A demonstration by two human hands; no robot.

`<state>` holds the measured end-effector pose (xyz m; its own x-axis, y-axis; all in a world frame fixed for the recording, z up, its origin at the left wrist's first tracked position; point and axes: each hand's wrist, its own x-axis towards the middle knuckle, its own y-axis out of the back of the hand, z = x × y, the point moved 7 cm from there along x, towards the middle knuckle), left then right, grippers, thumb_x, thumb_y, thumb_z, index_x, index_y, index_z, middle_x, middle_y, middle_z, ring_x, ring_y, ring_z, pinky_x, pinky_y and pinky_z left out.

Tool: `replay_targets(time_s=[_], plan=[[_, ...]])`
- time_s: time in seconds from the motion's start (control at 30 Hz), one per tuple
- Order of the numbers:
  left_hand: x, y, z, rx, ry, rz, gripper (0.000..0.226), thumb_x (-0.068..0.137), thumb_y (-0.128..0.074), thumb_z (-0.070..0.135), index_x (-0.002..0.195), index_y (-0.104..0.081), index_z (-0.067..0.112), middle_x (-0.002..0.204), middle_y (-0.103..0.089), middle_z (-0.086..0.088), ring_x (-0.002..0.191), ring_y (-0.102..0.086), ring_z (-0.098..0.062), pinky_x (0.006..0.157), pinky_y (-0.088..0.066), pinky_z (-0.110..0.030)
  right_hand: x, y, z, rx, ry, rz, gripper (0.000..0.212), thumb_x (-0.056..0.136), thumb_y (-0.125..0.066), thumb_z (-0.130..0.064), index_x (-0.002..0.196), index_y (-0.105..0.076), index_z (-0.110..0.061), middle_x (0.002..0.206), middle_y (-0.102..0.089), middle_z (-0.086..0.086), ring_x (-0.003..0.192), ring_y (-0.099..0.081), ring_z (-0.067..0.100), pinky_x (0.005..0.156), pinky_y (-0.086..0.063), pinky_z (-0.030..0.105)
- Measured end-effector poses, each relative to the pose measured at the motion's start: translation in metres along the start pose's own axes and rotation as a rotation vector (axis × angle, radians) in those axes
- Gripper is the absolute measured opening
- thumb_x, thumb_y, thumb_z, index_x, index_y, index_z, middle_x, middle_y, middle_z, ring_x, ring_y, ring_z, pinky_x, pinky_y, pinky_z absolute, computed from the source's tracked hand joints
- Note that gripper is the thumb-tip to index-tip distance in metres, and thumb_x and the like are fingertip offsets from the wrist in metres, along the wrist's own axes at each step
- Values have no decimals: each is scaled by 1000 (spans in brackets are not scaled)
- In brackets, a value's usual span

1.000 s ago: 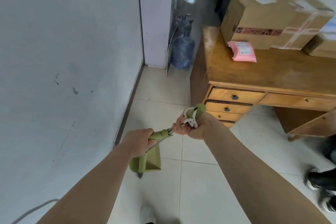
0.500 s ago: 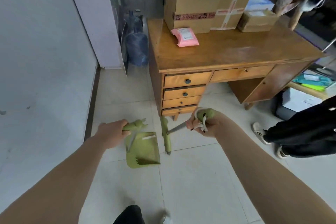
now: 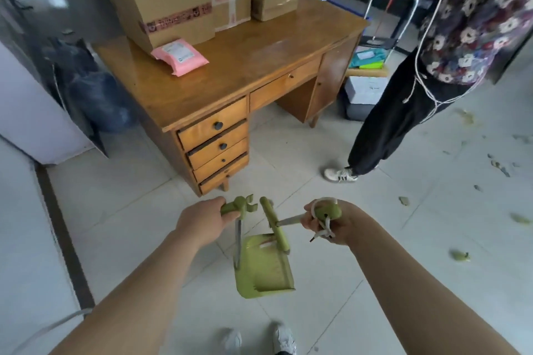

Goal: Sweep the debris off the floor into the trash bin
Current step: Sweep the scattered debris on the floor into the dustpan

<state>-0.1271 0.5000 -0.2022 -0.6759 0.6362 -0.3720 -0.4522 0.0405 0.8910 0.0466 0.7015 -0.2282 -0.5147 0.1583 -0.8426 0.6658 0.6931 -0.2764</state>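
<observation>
My left hand point(image 3: 202, 220) grips the green handle of a long-handled green dustpan point(image 3: 264, 268), whose pan hangs just above the tiled floor between my arms. The green handle end of a broom point(image 3: 274, 220) is held in my right hand point(image 3: 326, 222), white cord looped around it; the metal shaft runs left to a green broom head above the pan. Greenish debris point(image 3: 458, 256) lies scattered over the floor at the right, with more scraps point(image 3: 499, 166) farther back. No trash bin is in view.
A wooden desk point(image 3: 230, 78) with drawers stands ahead, carrying cardboard boxes point(image 3: 161, 0) and a pink packet point(image 3: 180, 56). Another person point(image 3: 398, 112) in black trousers stands at the right of the desk. A wall point(image 3: 17, 239) runs along the left. My shoes point(image 3: 284, 339) show below.
The view has swung right, bringing the other person and the floor debris into sight. My hands have moved apart, and the dustpan and broom now hang separated.
</observation>
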Motion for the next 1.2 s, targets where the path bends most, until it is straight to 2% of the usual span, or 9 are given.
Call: replay_targets(time_s=[0.1, 0.23, 0.37, 0.47, 0.6, 0.8, 0.9, 1.1, 1.2], plan=[[4, -7, 41, -65, -164, -70, 33, 99, -39, 51, 115, -52, 26, 92, -64, 4, 84, -59, -20, 65, -41, -32, -19, 34, 24, 104, 31, 130, 12, 88, -46, -1, 90, -57, -1, 63, -60, 17, 42, -53, 16, 39, -39, 20], [8, -15, 89, -48, -283, -95, 28, 99, -41, 49, 98, -52, 24, 80, -55, 7, 78, -54, -19, 58, -36, -31, -51, 70, 57, 348, 106, 240, 15, 92, -43, -1, 84, -55, -2, 57, -56, 16, 33, -52, 16, 32, -38, 17], [7, -35, 140, 87, -427, -119, 33, 98, -40, 52, 101, -53, 21, 90, -59, 3, 82, -56, -21, 62, -37, -32, -82, 108, 93, 566, 172, 326, 17, 92, -43, -1, 79, -53, -2, 68, -50, 16, 29, -51, 16, 28, -36, 17], [3, -49, 177, 137, -489, -126, 35, 97, -40, 53, 104, -54, 22, 97, -62, 1, 82, -54, -21, 65, -38, -31, -96, 140, 121, 687, 211, 375, 19, 93, -39, 1, 83, -55, 0, 79, -54, 17, 35, -56, 16, 34, -42, 18], [0, -64, 225, 169, -561, -149, 35, 95, -43, 56, 100, -54, 23, 96, -63, 1, 84, -57, -23, 63, -36, -31, -118, 184, 148, 848, 309, 502, 24, 96, -36, -4, 79, -53, -5, 66, -53, 8, 40, -54, 14, 40, -45, 19], [9, -85, 305, 145, -618, -177, 39, 91, -45, 61, 90, -56, 23, 87, -62, 4, 80, -59, -21, 56, -35, -30, -148, 244, 167, 1061, 280, 469, 15, 85, -43, 0, 72, -49, -6, 62, -52, 12, 33, -51, 16, 34, -39, 14], [10, -92, 358, 177, -656, -167, 37, 94, -45, 55, 97, -57, 21, 92, -62, 4, 85, -56, -22, 63, -38, -32, -164, 281, 162, 1102, 298, 518, 25, 90, -37, -1, 69, -50, -4, 49, -55, 16, 30, -50, 19, 31, -37, 16], [20, -114, 466, 243, -705, -159, 34, 96, -45, 51, 101, -59, 20, 102, -64, 1, 97, -60, -25, 69, -40, -32, -198, 365, 146, 1180, 316, 558, 28, 92, -35, 0, 70, -51, -3, 44, -54, 16, 29, -52, 22, 29, -36, 17], [23, -123, 517, 262, -741, -144, 31, 96, -45, 50, 100, -58, 21, 104, -63, 1, 102, -60, -26, 75, -41, -33, -209, 405, 134, 1235, 338, 539, 25, 92, -37, -1, 70, -50, -3, 45, -52, 13, 28, -48, 18, 29, -36, 17]])
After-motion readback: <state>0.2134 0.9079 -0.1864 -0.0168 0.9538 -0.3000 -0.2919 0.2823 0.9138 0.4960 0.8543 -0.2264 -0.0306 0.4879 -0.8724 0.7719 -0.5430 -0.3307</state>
